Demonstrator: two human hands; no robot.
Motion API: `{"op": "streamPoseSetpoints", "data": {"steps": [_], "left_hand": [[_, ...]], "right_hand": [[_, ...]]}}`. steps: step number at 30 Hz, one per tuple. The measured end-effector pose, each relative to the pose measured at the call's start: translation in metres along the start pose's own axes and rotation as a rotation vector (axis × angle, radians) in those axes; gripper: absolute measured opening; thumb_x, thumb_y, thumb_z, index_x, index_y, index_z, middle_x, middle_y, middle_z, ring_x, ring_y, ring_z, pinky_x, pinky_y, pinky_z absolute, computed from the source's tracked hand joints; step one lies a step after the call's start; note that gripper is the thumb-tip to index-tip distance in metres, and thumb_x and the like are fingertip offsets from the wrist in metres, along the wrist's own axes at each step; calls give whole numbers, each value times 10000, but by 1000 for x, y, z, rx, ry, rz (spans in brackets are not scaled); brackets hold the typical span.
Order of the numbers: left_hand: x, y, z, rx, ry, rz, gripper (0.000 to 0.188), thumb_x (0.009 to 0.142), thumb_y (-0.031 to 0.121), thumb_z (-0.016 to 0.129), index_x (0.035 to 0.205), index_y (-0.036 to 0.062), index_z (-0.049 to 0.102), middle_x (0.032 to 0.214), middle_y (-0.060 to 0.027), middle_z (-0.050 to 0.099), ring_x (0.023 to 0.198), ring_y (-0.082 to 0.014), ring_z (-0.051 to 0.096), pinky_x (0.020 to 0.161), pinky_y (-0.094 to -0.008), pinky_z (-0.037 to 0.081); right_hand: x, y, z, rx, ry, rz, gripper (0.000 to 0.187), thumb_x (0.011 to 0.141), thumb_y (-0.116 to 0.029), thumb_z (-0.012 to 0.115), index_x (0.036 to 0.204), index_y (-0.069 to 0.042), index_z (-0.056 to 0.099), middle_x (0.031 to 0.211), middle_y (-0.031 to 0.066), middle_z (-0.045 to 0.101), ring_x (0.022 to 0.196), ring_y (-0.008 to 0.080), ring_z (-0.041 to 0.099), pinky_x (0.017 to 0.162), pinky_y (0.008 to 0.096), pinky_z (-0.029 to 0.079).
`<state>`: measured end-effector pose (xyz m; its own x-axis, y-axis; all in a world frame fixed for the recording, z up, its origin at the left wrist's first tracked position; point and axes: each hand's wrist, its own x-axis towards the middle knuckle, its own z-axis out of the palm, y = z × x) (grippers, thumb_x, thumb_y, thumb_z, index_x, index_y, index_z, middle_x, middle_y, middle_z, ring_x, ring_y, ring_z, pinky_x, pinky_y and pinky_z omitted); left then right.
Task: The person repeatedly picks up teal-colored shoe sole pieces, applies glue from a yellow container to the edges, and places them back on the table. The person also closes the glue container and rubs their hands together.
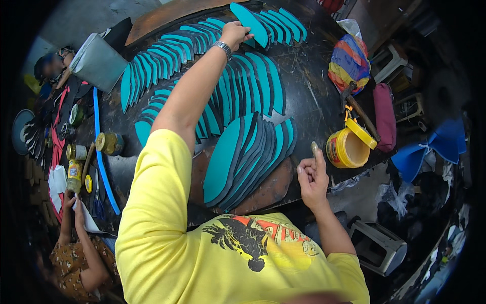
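From the head camera, the left hand (234,33) reaches to the far side of the dark round bench (309,96), its forearm bare below a yellow sleeve and a metal watch (222,48) on the wrist. Its grip is pressed together on the near edge of a teal foam sole-shaped piece (249,21), pinching it where it lies at the left end of the far row of the same pieces.

The right hand (312,177) hangs over the near right edge of the bench, its fingers curled in and pinching a small brush-like tool (315,148) that points up; the tip is too small to make out. Just to the right of it stands an open yellow plastic tub (346,148) with its yellow lid (360,133) tipped against the far rim.

Between the two hands lie more fanned rows of teal pieces with dark undersides, the nearest stack (243,159) resting at the near middle of the bench. Farther right sit a striped woven bag (348,61) in blue, orange and yellow and a long maroon pouch (385,116).

On the left side stand a grey metal box (98,61), a long blue strip (101,157), a small round tin with a yellow label (109,143) and a yellow-labelled bottle (74,175). At the near left another person's hands (73,205) rest on white sheets.
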<state>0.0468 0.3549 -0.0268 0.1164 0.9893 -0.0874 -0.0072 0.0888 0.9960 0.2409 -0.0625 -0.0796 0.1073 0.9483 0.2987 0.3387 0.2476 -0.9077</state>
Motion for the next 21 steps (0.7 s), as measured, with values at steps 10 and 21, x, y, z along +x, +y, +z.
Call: {"op": "streamPoseSetpoints", "data": {"steps": [10,21], "left_hand": [[82,-29,8,527,146,46,228,891,85,673,1018,-98,620,946,-161,694,797,-203,707,672,-270,597],[-176,26,-49,1074,-434,451,571,868,434,706,1285,54,614,1122,-170,689,833,-259,707,700,-330,567]], "right_hand": [[-1,2,-3,57,-51,-32,773,898,76,568,1555,-109,205,936,71,592,640,19,445,566,147,341],[2,-13,-14,244,-35,122,521,898,22,627,1399,-25,493,960,50,594,769,44,513,681,180,430]]}}
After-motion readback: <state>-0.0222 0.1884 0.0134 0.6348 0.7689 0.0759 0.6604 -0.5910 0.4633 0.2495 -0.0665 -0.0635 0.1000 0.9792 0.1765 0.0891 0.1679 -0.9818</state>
